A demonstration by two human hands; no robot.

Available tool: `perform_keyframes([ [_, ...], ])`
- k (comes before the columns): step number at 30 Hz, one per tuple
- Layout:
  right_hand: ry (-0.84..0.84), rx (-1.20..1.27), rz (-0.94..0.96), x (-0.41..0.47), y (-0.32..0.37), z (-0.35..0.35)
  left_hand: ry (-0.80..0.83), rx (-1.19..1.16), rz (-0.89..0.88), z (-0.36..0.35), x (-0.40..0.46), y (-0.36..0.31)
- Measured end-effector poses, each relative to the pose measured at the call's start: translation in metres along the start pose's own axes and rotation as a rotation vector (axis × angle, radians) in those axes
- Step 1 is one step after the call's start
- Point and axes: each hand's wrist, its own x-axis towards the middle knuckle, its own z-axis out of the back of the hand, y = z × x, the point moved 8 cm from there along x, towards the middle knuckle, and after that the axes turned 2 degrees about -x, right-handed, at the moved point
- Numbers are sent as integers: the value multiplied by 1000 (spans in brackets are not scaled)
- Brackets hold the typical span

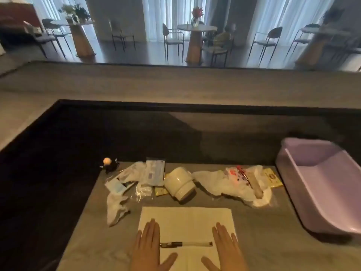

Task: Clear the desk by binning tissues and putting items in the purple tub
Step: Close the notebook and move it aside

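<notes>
My left hand (148, 249) and my right hand (224, 249) lie flat, palms down, on a white sheet of paper (185, 218) at the desk's near edge. Between them rests a pen (187, 244) with a black cap. Behind the paper a cream mug (179, 182) lies on its side. A crumpled tissue (116, 208) sits at the left, beside clear plastic wrappers and a face-mask packet (154, 171). Right of the mug is a crumpled white plastic bag (230, 184) with a red print and a stick-like item on it. The purple tub (320, 184) stands at the right, nothing visible inside.
A small black-and-white figurine (109, 165) stands at the desk's (273, 241) far left corner. Yellow sachets (273, 178) lie near the tub. A dark carpet (58, 153) lies beyond the desk. Round tables and chairs stand far behind. No bin shows in view.
</notes>
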Motion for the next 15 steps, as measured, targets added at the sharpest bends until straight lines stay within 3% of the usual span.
perform_keyframes([
  [3,-16,-35,-26,2,-1,18,65,80,75,13,0,-2],
  [5,51,74,-35,-5,1,19,82,67,65,18,-7,-7],
  [15,156,41,-23,-3,4,10,167,42,76,13,-11,-7],
])
